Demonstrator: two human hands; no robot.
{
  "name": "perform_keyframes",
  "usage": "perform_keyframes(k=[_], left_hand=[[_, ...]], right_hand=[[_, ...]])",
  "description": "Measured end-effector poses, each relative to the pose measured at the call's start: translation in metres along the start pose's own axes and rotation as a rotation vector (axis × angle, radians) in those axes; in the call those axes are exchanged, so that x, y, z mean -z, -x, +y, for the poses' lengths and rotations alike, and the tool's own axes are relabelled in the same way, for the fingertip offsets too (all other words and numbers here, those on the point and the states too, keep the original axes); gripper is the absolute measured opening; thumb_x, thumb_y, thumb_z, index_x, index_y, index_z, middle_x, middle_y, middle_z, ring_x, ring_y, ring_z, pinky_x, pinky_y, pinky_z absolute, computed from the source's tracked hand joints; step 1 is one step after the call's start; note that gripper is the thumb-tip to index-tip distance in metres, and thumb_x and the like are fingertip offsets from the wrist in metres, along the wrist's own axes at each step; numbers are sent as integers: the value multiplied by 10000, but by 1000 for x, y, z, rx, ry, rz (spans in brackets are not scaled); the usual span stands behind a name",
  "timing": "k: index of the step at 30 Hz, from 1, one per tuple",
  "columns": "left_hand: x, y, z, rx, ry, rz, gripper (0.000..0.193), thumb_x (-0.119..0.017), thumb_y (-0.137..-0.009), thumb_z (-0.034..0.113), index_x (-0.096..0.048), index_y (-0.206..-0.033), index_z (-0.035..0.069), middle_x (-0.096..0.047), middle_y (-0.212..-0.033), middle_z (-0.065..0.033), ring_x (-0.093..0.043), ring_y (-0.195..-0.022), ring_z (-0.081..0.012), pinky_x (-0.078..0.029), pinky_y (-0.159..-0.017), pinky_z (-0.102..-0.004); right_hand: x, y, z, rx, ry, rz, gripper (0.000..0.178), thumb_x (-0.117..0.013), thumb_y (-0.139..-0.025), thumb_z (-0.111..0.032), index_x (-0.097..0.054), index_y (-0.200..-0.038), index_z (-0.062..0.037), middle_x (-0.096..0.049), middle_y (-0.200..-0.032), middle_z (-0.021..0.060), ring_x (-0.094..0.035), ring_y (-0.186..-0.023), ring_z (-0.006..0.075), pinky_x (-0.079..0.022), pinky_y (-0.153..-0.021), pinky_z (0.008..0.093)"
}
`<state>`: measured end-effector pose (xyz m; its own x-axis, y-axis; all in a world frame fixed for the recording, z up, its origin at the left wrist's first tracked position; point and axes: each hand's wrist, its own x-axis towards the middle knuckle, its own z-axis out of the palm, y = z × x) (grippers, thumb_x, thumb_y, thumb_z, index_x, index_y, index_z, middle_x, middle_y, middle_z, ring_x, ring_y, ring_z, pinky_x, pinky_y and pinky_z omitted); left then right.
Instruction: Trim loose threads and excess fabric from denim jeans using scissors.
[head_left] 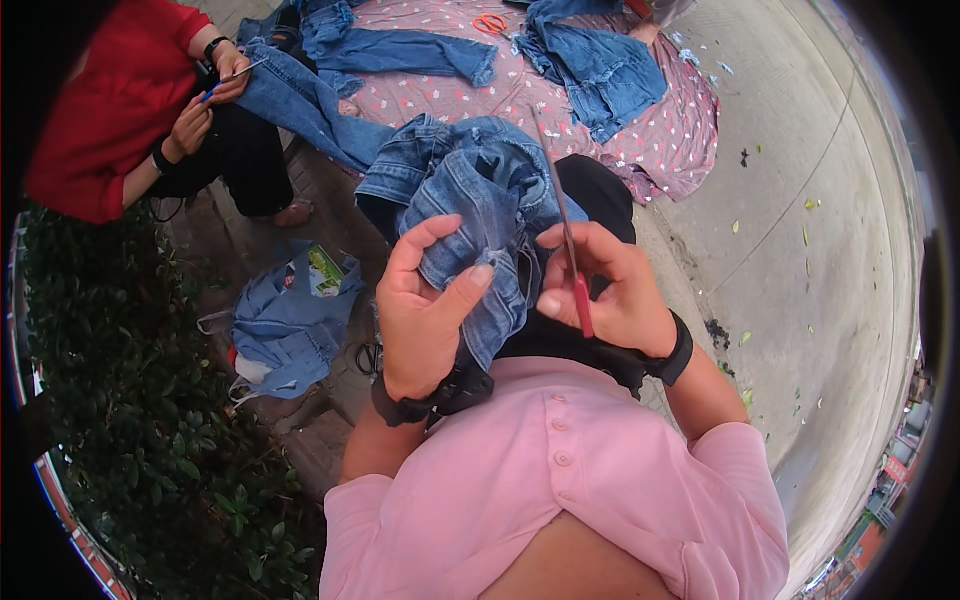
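Note:
A bunched pair of blue jeans (pixel 478 190) lies over my lap, with seams and folds facing up. At its left side is my left hand (pixel 428 305), its thumb and index finger apart and the thumb tip by the denim. The other fingers are partly hidden. On the right, my right hand (pixel 608 285) grips a long, thin metal tool with a red handle (pixel 583 308) between thumb and fingers. Its narrow blade points up and away, beside the jeans. Whether the blade touches the cloth I cannot tell.
At upper left a person in red (pixel 110 110) holds a slim blue-handled tool (pixel 212 92). More jeans (pixel 600 75) and orange-handled scissors (pixel 490 24) lie on a patterned cloth (pixel 420 97). A denim bag (pixel 290 330) stands at left, by a dark pair of scissors (pixel 368 358) and a hedge (pixel 120 400).

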<state>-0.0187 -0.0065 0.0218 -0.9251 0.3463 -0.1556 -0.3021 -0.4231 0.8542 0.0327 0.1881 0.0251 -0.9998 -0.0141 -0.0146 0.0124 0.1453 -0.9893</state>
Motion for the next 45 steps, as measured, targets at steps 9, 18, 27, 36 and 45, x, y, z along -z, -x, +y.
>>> perform_keyframes(k=[9,18,27,36,45], left_hand=[[-1,0,-7,-57,-7,13,443,-612,-826,-111,-457,-1231,-18,-588,-1079,-93,-598,-932,-115,-507,-816,-241],[-4,2,-8,-44,-29,16,460,-617,-817,-120,-452,-1233,-17,-586,-1072,-88,-597,-936,-116,-502,-827,-242],[-4,3,-12,-68,-61,-1,464,-617,-811,-131,-448,-1229,-19,-591,-1066,-90,-606,-947,-128,-506,-840,-254],[-3,5,-11,-62,-77,19,456,-617,-803,-136,-446,-1211,-21,-593,-1058,-96,-614,-940,-137,-514,-837,-267],[-4,6,-13,-80,-63,16,464,-625,-794,-133,-443,-1204,-15,-599,-1051,-100,-614,-941,-141,-511,-834,-266]], right_hand=[[18,28,-2,85,519,-153,481,-775,-682,-290,-582,-1046,-41,-587,-714,76,-587,-629,267,-451,-551,348],[14,25,1,250,644,-111,463,-727,-713,-312,-575,-1063,-50,-567,-709,85,-576,-618,292,-443,-538,386],[16,18,-8,270,688,-145,461,-716,-713,-316,-570,-1056,-45,-567,-712,95,-576,-615,303,-440,-533,400],[18,13,-18,270,756,-170,426,-690,-730,-316,-558,-1034,-49,-570,-714,106,-578,-620,317,-430,-528,421],[17,11,-24,278,833,-151,400,-684,-735,-314,-555,-1013,-57,-551,-685,98,-573,-595,312,-425,-509,424]])
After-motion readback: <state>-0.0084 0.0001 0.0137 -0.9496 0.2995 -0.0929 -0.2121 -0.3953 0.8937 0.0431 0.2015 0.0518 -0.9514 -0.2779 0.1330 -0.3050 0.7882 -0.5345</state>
